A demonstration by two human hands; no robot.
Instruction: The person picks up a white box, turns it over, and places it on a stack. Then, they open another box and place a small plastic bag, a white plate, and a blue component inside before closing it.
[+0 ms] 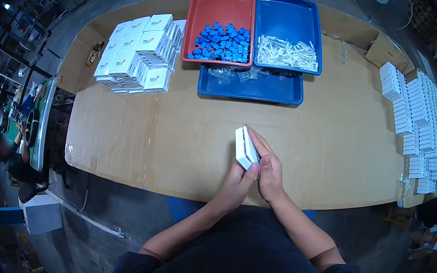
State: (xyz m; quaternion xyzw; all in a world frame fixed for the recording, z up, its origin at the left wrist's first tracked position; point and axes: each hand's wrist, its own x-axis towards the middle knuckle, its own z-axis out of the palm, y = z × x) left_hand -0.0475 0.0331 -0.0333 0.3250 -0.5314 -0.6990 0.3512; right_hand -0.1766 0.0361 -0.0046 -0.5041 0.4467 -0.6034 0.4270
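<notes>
Above the near middle of the table, a small white box (244, 148) is held tilted on edge, with a dark line running along its side. My left hand (238, 180) grips its lower end, the thumb against the near corner. From the right, my right hand (270, 174) presses along the box with fingers stretched up its far side and the thumb raised. Both hands are closed on the same box. Its right face is hidden behind my right fingers.
White boxes (125, 62) are stacked at the left. Beyond my hands stand a red tray (221, 6) of blue pieces (224, 43), a blue tray (288, 14) of white pieces (287, 53) and a lower blue tray (251, 91) with clear plastic bags. More white boxes (419, 120) line the right edge.
</notes>
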